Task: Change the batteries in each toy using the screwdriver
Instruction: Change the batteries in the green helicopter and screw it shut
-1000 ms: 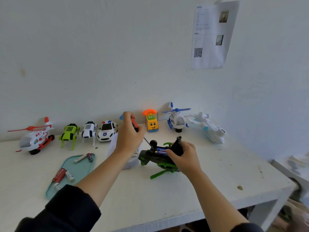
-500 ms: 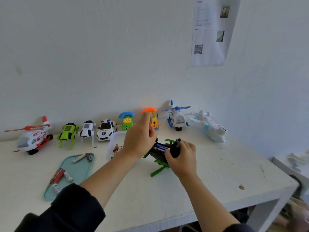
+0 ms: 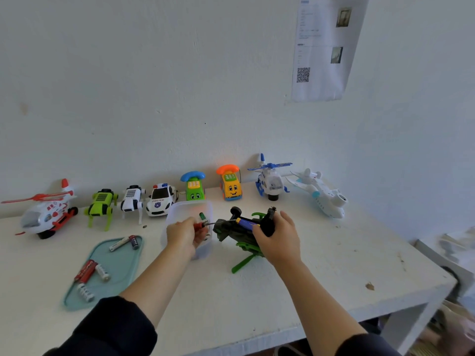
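Centre of the white worktop (image 3: 321, 273): dark green toy helicopter (image 3: 239, 231) lying belly-up, battery bay exposed with a blue battery (image 3: 244, 222) seated in it. Right hand (image 3: 279, 240) is clenched round the tail end of the toy, pinning it. Left hand (image 3: 183, 233) grasps the red-handled screwdriver (image 3: 205, 224), shaft aimed toward 3 o'clock, tip at the toy's near end; exact contact point too small to tell. Left hand sits over a clear plastic tub (image 3: 190, 227) just at 9 o'clock of the toy; a green-tipped item inside it, unclear what.

At 8 o'clock: teal tray (image 3: 120, 268) holding loose batteries (image 3: 88, 272), red and white.

Back row along the wall, 10 to 2 o'clock: red-white helicopter (image 3: 43, 211), green robot dog (image 3: 101, 205), white robot dog (image 3: 132, 201), police car (image 3: 160, 200), green phone car (image 3: 194, 187), yellow phone car (image 3: 231, 185), blue-white helicopter (image 3: 271, 179), white plane (image 3: 321, 192).
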